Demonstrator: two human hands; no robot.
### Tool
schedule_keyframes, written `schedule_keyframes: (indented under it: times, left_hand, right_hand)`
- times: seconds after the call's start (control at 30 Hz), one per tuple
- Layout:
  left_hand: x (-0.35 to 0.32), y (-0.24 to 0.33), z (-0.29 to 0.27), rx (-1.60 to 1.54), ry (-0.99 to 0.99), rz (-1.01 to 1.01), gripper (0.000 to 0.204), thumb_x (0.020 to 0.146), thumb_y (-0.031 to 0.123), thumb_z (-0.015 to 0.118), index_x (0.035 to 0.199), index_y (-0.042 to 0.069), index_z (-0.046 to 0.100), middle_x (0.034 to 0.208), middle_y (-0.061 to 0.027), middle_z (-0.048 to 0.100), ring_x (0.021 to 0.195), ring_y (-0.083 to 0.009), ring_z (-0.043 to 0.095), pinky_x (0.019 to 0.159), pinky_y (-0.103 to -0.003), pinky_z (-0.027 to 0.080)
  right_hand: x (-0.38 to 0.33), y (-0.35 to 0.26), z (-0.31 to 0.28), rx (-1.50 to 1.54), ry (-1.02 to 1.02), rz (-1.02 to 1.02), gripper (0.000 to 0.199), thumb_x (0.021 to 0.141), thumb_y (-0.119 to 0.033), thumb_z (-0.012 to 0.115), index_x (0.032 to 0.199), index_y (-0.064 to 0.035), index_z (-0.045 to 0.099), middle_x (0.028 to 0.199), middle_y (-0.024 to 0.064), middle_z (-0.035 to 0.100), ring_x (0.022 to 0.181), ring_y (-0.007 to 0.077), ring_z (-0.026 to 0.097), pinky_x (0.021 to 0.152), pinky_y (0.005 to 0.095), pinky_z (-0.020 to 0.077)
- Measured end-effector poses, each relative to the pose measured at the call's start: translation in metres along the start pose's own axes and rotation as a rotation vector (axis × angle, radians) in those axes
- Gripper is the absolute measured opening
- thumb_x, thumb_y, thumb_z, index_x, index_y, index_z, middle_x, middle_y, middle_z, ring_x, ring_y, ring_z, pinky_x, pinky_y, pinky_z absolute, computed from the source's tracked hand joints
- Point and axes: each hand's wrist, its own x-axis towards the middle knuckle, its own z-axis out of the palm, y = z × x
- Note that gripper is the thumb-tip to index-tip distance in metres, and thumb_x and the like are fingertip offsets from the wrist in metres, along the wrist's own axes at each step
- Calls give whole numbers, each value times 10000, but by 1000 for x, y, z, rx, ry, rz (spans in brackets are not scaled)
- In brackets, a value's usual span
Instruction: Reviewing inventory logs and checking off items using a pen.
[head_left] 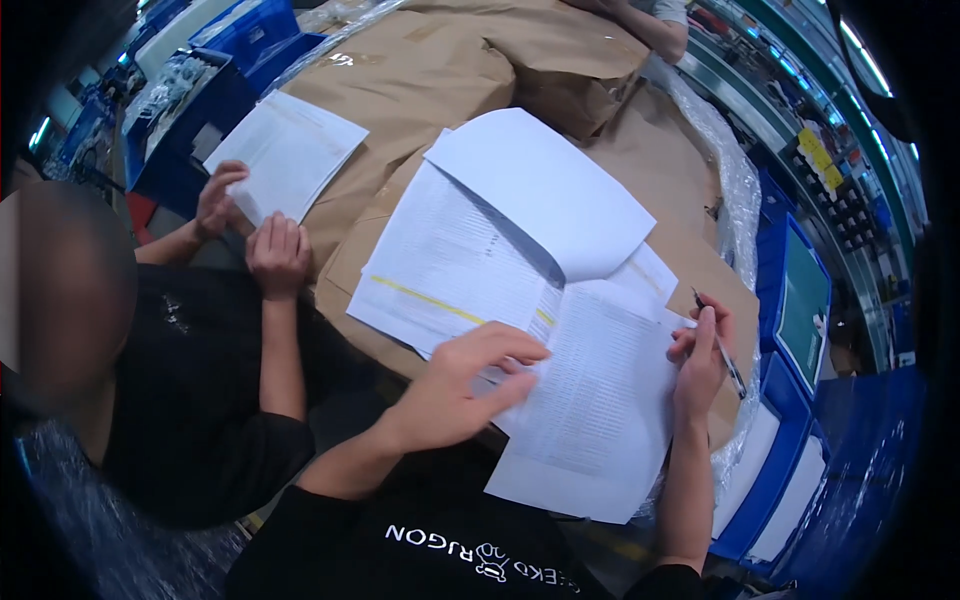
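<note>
Printed sheets lie spread in front of me. One printed sheet (600,390) hangs toward my body over the near edge. Behind it, a page with a yellow highlighted row (430,300) lies partly under a blank white sheet (545,190) that curls upward. My left hand (460,385) is over the sheets' near left edge, fingers stretched out and thumb apart, holding nothing. At the right edge of the printed sheet, my right hand (703,355) has its fingers closed round a pen (733,368), which slants down to the right.
Brown wrapping paper (420,70) covers the bulky load under the sheets, with clear film (735,170) along its right side. At left, a co-worker's hands (275,255) touch another paper stack (290,155). Blue bins (780,450) stand right; another person's arm (650,25) shows at the far side.
</note>
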Motion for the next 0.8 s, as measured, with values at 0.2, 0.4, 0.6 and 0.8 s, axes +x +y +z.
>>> schedule_keyframes:
  times: [0.2, 0.4, 0.6, 0.8]
  left_hand:
    - [-4, -4, -2, 286, 94, 123, 279, 845, -11, 717, 1124, -20, 715, 1096, -165, 710, 985, -274, 690, 861, -335, 540]
    - [-2, 1, 4, 430, 142, 135, 260, 835, -14, 716, 1095, -22, 714, 1075, -167, 719, 973, -290, 699, 858, -348, 539]
    - [-8, -4, 0, 458, 145, 196, 244, 839, 3, 735, 1083, -11, 722, 1057, -164, 721, 948, -320, 695, 844, -361, 548]
    - [-20, -14, -5, 530, 223, 232, 196, 840, 6, 741, 1035, -10, 730, 1001, -148, 720, 904, -311, 693, 789, -353, 553]
  right_hand:
    - [1, 0, -4, 62, -13, 78, 301, 1095, -269, 510, 1236, -16, 592, 987, 47, 573, 625, 51, 555, 548, 192, 464]
    - [1, -3, -6, 66, -35, 28, 304, 1092, -274, 518, 1230, -14, 593, 1004, 56, 582, 601, 59, 575, 515, 206, 474]
    - [0, -9, -4, 87, -31, 83, 336, 1101, -301, 490, 1258, -25, 601, 1014, 65, 592, 607, 57, 572, 535, 202, 472]
    - [1, -7, -6, 32, -19, 56, 374, 1106, -322, 475, 1293, -27, 606, 1036, 72, 598, 622, 55, 577, 545, 196, 471]
